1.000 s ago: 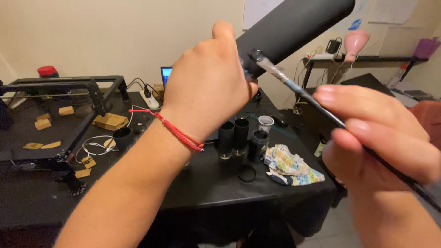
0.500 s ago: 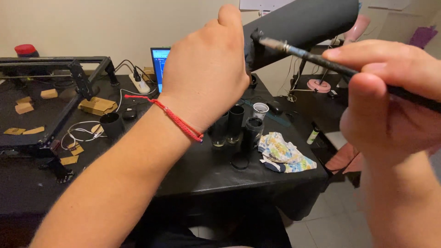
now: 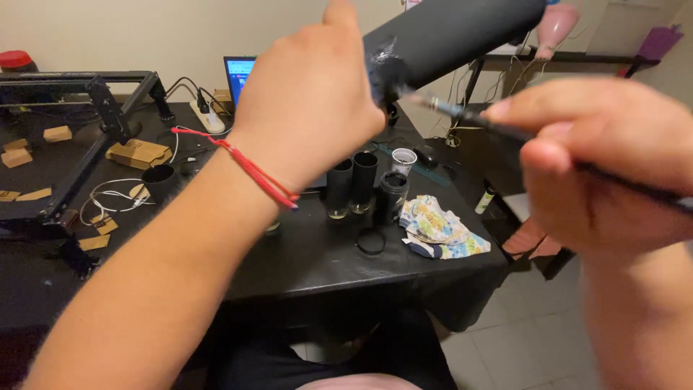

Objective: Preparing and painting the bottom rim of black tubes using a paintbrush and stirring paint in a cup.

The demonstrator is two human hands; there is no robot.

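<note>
The black cylinder (image 3: 451,32) is being held up by the left hand (image 3: 310,101), whose fingers are closed around its near end. It is looking fully dark along its body, so most of the coating seems done; only the rim near the fingers appears left, where pale flecks are showing. Just right of that hand, the right hand (image 3: 606,162) is pinching a thin paintbrush (image 3: 469,117), its tip touching that rim. Below both hands, small black tubes (image 3: 357,184) are standing on the black table (image 3: 317,253).
</note>
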